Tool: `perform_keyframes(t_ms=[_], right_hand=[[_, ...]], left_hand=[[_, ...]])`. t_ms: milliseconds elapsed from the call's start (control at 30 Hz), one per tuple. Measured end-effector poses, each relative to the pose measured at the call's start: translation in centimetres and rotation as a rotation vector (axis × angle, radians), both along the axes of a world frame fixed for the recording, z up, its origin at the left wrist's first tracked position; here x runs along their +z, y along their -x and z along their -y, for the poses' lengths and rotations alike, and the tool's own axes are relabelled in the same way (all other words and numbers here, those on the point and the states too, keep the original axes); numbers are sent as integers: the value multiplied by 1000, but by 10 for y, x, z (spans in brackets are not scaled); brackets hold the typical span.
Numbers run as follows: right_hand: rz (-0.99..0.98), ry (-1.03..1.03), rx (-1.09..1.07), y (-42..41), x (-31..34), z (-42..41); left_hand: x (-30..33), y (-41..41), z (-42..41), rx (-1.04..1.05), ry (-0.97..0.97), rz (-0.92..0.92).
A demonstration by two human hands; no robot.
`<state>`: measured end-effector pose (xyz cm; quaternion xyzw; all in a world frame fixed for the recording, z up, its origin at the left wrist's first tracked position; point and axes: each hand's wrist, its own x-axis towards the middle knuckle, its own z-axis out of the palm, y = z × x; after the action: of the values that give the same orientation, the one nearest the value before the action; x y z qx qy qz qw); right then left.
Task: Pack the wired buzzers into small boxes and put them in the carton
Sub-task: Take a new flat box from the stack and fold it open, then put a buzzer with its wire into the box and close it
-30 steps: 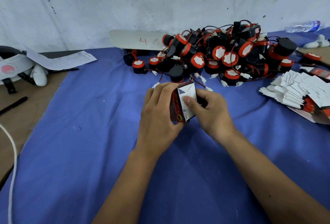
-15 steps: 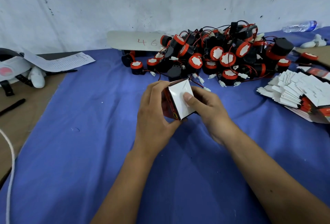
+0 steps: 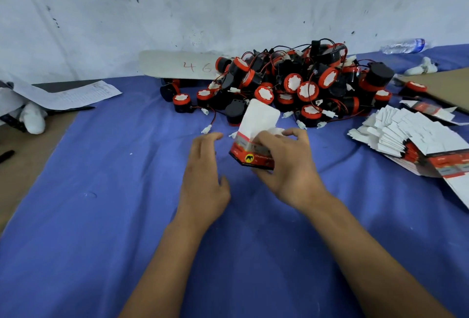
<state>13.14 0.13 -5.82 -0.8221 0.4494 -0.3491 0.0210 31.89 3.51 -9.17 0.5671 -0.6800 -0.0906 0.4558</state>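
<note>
My right hand (image 3: 285,168) grips a small red box (image 3: 250,156) with a yellow emblem, and its white top flap (image 3: 260,120) stands open. To the left of the box my left hand (image 3: 204,173) hovers over the blue cloth with straight fingers, holding nothing. A heap of black and red wired buzzers (image 3: 291,87) lies just beyond the box, against the wall. Whether a buzzer is inside the box is hidden.
A fanned stack of flat red and white boxes (image 3: 411,140) lies at the right. A grey board marked 46 (image 3: 177,65) leans by the wall. Papers (image 3: 71,94) and white gloves lie at the left, a plastic bottle (image 3: 406,45) at the far right.
My left hand has let go of the box and moved left of it. The right hand now holds the box alone, turned upright with its top flap open.
</note>
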Motion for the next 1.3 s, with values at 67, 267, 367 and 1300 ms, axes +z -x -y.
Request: perform_keyframes(t_ms=[67,267,367,1300], right_hand=[[-311,41,-99,-4,4,-1],[-670,2,-36,-21,17,-22],[-745,29,24,-29,13,-37],[329,-292,384,13,54,31]], left_hand=[[1,4,0,40,-6,-213],[8,19,-3,8,-112,-336],[7,22,-3,-7,-116,-326],[12,36,41,258,-85,73]])
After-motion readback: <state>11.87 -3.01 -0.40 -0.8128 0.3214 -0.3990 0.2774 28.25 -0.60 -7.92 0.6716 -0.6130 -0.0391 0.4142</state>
